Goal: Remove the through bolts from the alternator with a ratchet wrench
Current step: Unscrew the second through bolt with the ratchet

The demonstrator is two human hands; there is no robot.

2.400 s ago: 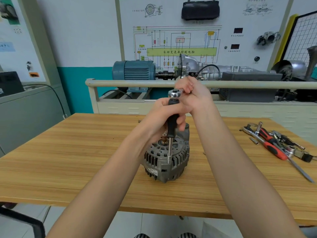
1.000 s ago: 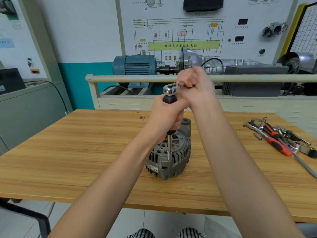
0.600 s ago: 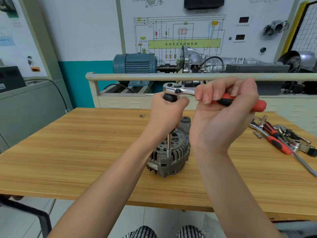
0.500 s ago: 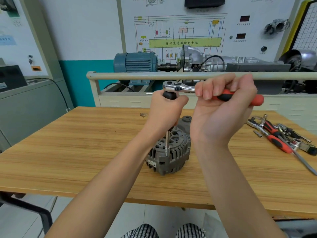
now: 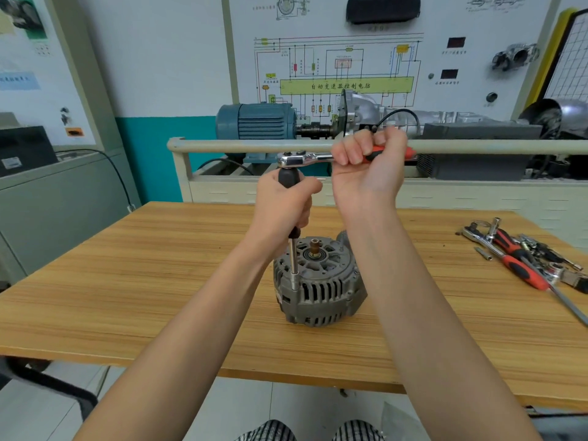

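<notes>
A grey alternator point(image 5: 321, 286) stands upright on the wooden table point(image 5: 127, 281), shaft end up. A long extension bar point(image 5: 294, 262) with a black grip rises vertically from the alternator's left rim. My left hand point(image 5: 284, 202) grips that black grip. The chrome head of the ratchet wrench point(image 5: 296, 159) sits on top of the bar, and its red handle points right. My right hand point(image 5: 369, 167) grips the red handle, palm toward me. The bolt under the socket is hidden.
Loose tools point(image 5: 521, 259) with red handles, sockets and a long screwdriver lie at the table's right side. Behind the table runs a beige rail point(image 5: 222, 145) before a blue motor point(image 5: 254, 122) and a training board. A grey cabinet point(image 5: 57, 198) stands at left.
My right hand has swung the ratchet handle from pointing away from me out to the right, then back a little inward. My left hand has stayed on the extension grip. The alternator has not moved.
</notes>
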